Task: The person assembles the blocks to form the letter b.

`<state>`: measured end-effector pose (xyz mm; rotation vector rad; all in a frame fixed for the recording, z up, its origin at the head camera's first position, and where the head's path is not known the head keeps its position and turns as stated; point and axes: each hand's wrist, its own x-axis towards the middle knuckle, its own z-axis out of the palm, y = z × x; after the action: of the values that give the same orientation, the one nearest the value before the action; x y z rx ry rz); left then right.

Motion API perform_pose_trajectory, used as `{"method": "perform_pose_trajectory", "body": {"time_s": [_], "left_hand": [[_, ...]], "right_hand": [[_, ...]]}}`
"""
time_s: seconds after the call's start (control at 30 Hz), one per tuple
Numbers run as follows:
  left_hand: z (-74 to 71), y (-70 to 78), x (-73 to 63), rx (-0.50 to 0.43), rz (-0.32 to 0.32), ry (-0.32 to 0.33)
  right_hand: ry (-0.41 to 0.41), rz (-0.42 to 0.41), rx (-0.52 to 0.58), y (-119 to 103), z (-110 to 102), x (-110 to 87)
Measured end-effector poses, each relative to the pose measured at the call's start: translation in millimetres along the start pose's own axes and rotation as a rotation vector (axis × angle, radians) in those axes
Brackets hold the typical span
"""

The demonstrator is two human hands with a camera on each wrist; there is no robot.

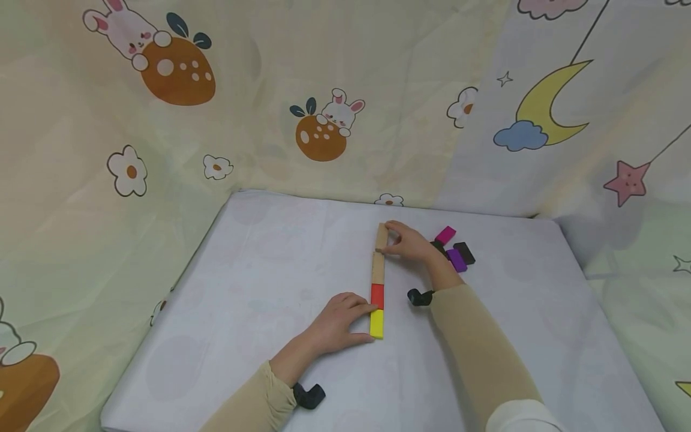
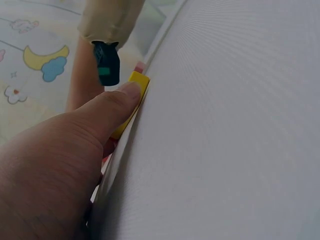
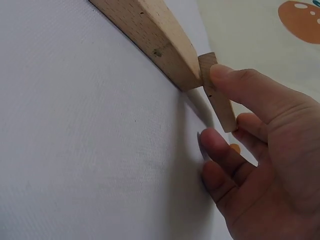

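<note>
A row of blocks runs away from me across the white table: a yellow block (image 1: 376,324) nearest, then a red block (image 1: 377,296), then a plain wooden block (image 1: 378,268). At its near part my left hand (image 1: 337,324) pinches the yellow block, thumb (image 2: 131,92) on its near end and index finger by the red block. My right hand (image 1: 409,243) pinches a second plain wooden block (image 3: 218,95) at the far end of the row. In the right wrist view this block looks tilted at the corner of the longer-looking wooden piece (image 3: 160,42).
Right of the right hand lie a pink block (image 1: 445,234), a purple block (image 1: 456,260) and dark blocks (image 1: 465,252), partly behind the wrist. Each wrist wears a small black camera (image 1: 309,396). Patterned cloth (image 1: 259,162) stands up behind the table's far edge.
</note>
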<state>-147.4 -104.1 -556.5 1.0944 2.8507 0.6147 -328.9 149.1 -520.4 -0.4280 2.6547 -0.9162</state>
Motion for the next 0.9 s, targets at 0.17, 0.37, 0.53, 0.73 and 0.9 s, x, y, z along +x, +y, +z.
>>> {"method": "perform_pose_trajectory", "body": {"time_s": [0.17, 0.37, 0.53, 0.73, 0.9], "left_hand": [[1.7, -2.0, 0.4, 0.001, 0.005, 0.002], [3.4, -2.8, 0.7, 0.015, 0.005, 0.004], [4.6, -2.0, 1.5, 0.018, 0.014, 0.011], [5.4, -1.9, 2.3, 0.033, 0.016, 0.016], [4.1, -1.9, 1.8, 0.031, 0.011, 0.013]], "right_hand": [[-0.026, 0.002, -0.006, 0.5, 2.0, 6.4], [-0.062, -0.002, -0.013, 1.9, 1.5, 10.9], [-0.089, -0.003, -0.012, 3.9, -1.1, 9.8], [-0.105, 0.003, -0.004, 4.1, -1.5, 6.8], [-0.094, -0.020, -0.004, 4.9, 3.0, 5.4]]}}
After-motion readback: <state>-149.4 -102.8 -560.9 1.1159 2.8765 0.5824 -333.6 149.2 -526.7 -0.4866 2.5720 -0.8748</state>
